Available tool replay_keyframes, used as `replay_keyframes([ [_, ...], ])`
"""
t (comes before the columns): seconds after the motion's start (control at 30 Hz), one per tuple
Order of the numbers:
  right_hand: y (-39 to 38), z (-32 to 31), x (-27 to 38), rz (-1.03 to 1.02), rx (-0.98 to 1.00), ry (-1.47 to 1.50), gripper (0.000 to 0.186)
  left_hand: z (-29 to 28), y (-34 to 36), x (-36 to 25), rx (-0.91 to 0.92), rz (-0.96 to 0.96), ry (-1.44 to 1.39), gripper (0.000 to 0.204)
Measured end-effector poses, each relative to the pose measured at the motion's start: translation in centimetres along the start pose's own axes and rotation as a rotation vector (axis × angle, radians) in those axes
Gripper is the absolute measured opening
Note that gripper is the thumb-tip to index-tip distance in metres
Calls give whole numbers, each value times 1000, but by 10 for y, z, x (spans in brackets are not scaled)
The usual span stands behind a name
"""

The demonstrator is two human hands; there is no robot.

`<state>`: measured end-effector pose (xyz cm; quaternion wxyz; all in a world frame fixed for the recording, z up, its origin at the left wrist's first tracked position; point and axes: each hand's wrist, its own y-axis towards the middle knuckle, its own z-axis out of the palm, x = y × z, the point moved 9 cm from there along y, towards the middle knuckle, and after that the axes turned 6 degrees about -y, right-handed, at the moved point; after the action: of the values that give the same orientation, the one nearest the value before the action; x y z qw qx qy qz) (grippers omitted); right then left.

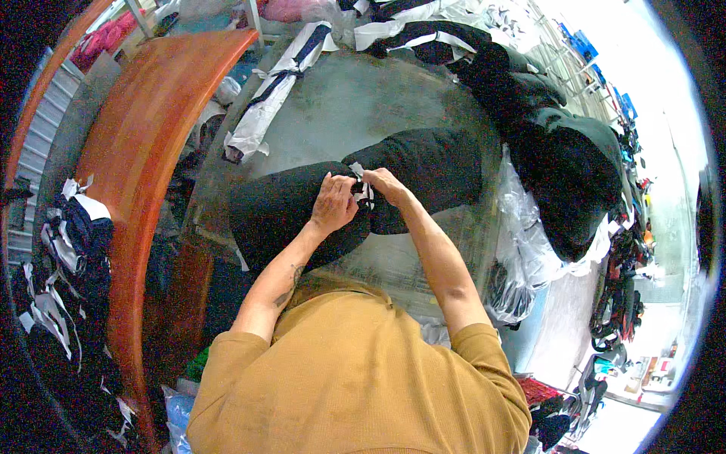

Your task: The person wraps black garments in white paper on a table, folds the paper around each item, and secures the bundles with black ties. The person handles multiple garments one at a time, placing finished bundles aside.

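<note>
Dark, thick-looking black fabric (283,203) lies across the table in front of me, with a second wing of it spreading to the right. At its middle, where the two parts meet, are small white strips (365,198). My left hand (335,204) rests there with its fingers bent and closed on the fabric. My right hand (386,185) pinches at the same spot, its fingertips against a white strip and the fabric edge. The fingertips nearly meet, and exactly what lies between them is partly hidden.
A grey table (355,94) carries a long white roll (272,98) with dark bands. Beyond lie black and white garment pieces (431,38). A large black pile (563,166) and clear plastic bags (522,257) stand at right. An orange-brown curved board (144,151) runs along the left.
</note>
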<state>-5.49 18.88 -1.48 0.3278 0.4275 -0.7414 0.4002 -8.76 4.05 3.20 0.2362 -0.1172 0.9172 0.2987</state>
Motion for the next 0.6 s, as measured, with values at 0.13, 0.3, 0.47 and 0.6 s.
replay_keyframes([
  [0.13, -3, 0, -15, 109, -42, 140, 29, -1, 9, -2, 52, -79, 16, 71],
  [0.3, -4, 2, -19, 67, 103, 156, 25, -2, 11, 4, -40, -88, 31, 40],
  [0.47, -2, -6, -6, -80, 122, -163, 27, -4, 9, -2, -128, 38, 29, 14],
  [0.6, -10, -10, 6, -162, 47, -213, 20, -2, 5, 12, -142, 1, -30, 12],
])
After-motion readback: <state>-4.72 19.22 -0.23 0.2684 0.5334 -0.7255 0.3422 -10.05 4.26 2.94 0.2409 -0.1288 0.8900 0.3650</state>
